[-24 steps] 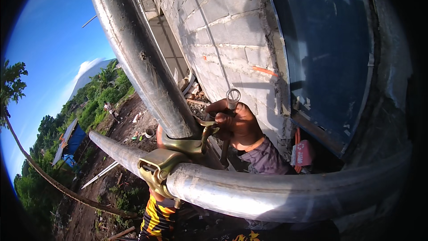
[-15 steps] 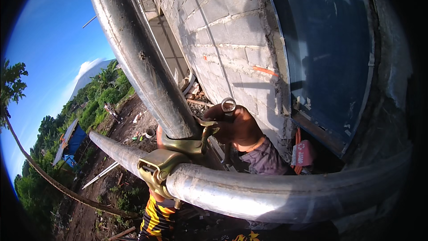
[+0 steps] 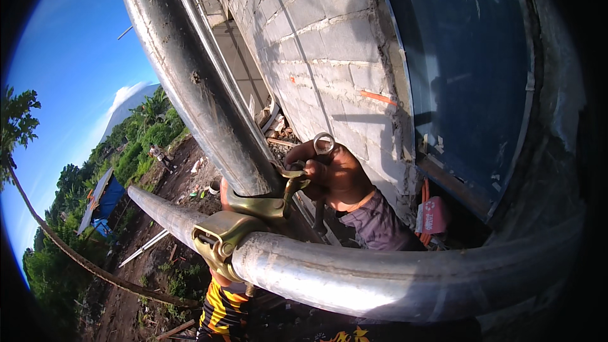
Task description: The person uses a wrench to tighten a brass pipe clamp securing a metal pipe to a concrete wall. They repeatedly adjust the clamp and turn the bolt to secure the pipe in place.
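A brass-coloured scaffold coupler (image 3: 235, 228) joins a steep steel pipe (image 3: 196, 82) and a crosswise steel pipe (image 3: 380, 272). My right hand (image 3: 339, 177) is closed, with a ring spanner (image 3: 323, 144) in it; the ring end stands above the fingers, and the shank comes out below the palm. Its thumb and fingertips are at the coupler's bolt and flap (image 3: 295, 180), on the right side. Behind the coupler and crosswise pipe is my left hand (image 3: 224, 194); only a sliver beside the coupler and the wrist below show, its fingers mostly hidden.
A grey block wall (image 3: 323, 44) rises at the right, with a dark blue panel (image 3: 468, 88) beside it. A red tag-like object (image 3: 433, 216) hangs near orange cords. Far below left are muddy ground (image 3: 126, 294), a blue-sided shelter (image 3: 104, 199) and a person (image 3: 159, 157).
My right fingers have shifted slightly at the coupler's bolt, and the spanner stays in that hand. The view has moved a little; the coupler and pipes keep their arrangement.
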Demonstrator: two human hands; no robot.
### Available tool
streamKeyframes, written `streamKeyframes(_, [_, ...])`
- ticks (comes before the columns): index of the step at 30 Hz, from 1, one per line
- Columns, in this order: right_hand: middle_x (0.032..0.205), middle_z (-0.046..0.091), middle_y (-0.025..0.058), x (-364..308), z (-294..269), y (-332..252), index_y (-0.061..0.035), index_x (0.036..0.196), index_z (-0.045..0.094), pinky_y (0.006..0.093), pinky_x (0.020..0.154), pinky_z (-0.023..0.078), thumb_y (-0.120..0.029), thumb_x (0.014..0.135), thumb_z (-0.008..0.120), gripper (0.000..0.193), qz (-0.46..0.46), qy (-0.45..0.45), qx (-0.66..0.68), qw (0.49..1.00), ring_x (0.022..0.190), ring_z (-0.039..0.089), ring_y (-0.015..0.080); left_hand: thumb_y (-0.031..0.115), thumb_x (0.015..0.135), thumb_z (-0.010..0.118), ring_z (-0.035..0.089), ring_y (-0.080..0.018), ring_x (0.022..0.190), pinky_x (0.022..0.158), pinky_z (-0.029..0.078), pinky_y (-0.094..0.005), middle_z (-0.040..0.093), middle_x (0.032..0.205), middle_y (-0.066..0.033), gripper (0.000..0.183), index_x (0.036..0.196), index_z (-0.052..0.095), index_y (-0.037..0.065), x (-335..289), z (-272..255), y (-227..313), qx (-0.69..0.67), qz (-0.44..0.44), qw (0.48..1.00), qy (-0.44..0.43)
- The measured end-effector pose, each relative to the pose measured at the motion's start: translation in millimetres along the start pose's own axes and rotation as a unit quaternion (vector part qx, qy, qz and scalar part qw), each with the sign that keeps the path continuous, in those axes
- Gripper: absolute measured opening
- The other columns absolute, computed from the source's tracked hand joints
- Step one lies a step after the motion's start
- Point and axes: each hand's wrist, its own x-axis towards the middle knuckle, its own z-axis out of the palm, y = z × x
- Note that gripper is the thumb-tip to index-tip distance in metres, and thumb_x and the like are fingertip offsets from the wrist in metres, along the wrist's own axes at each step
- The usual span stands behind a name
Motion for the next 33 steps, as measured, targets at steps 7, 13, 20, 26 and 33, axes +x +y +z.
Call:
streamKeyframes(7, [0.078,0.061,-0.0005,4.7,4.9,-4.7,0.0010,0.116,0.064,0.0205,0.049,0.034,-0.017,0.092,0.070,0.031,-0.011,0.016,-0.029,0.999,0.055,0.046,0.0044,0.035,0.098,0.049,0.068,-0.0329,0.092,0.083,0.056,-0.0455,0.067,0.108,-0.0221,0.047,0.125,0.054,-0.003,-1.5,7.8,7.0,0.010,0.001,1.000,0.012])
streamKeyframes(13, [0.084,0.066,0.0004,10.9,1.7,-11.2,0.0015,0.112,0.066,0.0193,0.052,0.036,-0.013,0.092,0.069,0.025,-0.004,-0.034,-0.014,0.999,0.060,0.049,0.0035,0.035,0.098,0.049,0.068,-0.0326,0.092,0.082,0.057,-0.0451,0.067,0.108,-0.0219,0.046,0.124,0.055,-0.003,-2.9,9.0,9.7,0.019,-0.004,1.000,0.021])
streamKeyframes(20, [0.082,0.065,0.0004,10.8,2.1,-15.1,0.0014,0.110,0.067,0.0201,0.051,0.036,-0.008,0.094,0.066,0.019,0.010,-0.011,-0.053,0.998,0.057,0.047,0.0032,0.035,0.098,0.049,0.068,-0.0322,0.091,0.081,0.057,-0.0446,0.067,0.107,-0.0217,0.046,0.124,0.055,-0.003,-4.4,13.0,12.1,0.023,-0.007,0.999,0.027])
streamKeyframes(26, [0.079,0.064,0.0010,9.5,0.3,-13.0,0.0012,0.111,0.066,0.0209,0.049,0.035,-0.007,0.094,0.064,0.019,-0.020,-0.056,-0.023,0.998,0.055,0.046,0.0038,0.034,0.098,0.049,0.068,-0.0319,0.090,0.081,0.057,-0.0442,0.067,0.107,-0.0215,0.045,0.123,0.055,-0.003,-5.1,14.2,12.0,0.028,-0.009,0.999,0.030])
streamKeyframes(33, [0.080,0.064,0.0004,11.6,-3.5,-17.4,0.0018,0.110,0.067,0.0212,0.052,0.037,-0.008,0.094,0.065,0.018,0.014,-0.042,-0.064,0.997,0.059,0.049,0.0040,0.034,0.098,0.049,0.068,-0.0315,0.090,0.080,0.057,-0.0438,0.067,0.106,-0.0213,0.045,0.123,0.055,-0.003,-6.7,17.0,13.4,0.033,-0.012,0.999,0.033])
